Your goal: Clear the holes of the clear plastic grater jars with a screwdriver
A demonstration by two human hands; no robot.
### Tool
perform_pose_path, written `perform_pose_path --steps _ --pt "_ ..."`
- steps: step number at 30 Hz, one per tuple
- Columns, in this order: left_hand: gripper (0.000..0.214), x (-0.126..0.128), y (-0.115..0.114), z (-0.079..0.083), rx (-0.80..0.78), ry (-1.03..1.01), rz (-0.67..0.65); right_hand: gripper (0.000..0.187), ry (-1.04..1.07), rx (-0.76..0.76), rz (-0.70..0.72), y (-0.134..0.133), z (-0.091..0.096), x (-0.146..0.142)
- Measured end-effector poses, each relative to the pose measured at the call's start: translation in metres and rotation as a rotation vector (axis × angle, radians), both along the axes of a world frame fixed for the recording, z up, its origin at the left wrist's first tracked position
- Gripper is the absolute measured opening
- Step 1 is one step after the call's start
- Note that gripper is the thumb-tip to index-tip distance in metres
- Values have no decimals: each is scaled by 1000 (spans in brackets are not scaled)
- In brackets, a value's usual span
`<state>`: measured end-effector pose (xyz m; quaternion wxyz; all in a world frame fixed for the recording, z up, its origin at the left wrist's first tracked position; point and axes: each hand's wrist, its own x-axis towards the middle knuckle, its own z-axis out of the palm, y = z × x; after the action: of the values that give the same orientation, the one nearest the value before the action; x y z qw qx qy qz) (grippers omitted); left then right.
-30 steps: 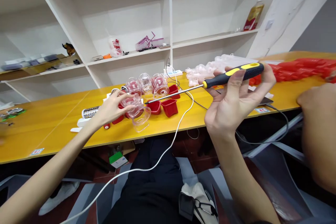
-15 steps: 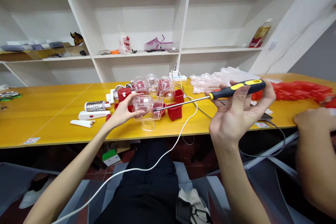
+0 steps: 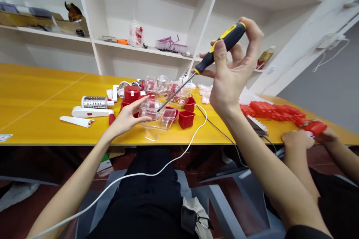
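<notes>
My left hand [image 3: 127, 117] grips a clear plastic housing [image 3: 150, 109] by its left side, just above the yellow table. In my right hand [image 3: 231, 71] is a screwdriver [image 3: 221, 46] with a black and yellow handle, held high and slanting down to the left. Its tip lies at the housing in the picture; whether it touches I cannot tell. Clear rectangular plastic parts [image 3: 153, 133] are below and right of the housing. Red plastic cups [image 3: 186, 119] stand beside it, and more clear housings [image 3: 162, 84] sit behind.
On the left lie a metal grater drum [image 3: 95, 102], a white handle [image 3: 91, 112] and a white pointed piece [image 3: 75, 121]. A white cable [image 3: 165, 168] crosses over my lap to the table. At right, a co-worker's hands [image 3: 297, 140] hold a red part near a red pile [image 3: 275, 112].
My right hand has raised the screwdriver handle, so the shaft now slopes steeply and its tip has come to the clear housing. The view has turned to the right.
</notes>
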<state>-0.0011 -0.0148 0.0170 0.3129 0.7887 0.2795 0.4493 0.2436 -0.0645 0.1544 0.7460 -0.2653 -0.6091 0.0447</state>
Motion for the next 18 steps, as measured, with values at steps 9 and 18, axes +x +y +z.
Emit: perform_pose_path --steps 9,18 --pt "78 -3 12 -7 13 1 12 40 -433 133 77 14 47 -35" --pt "74 -2 11 -8 51 -7 25 31 -364 109 -89 15 49 -49"
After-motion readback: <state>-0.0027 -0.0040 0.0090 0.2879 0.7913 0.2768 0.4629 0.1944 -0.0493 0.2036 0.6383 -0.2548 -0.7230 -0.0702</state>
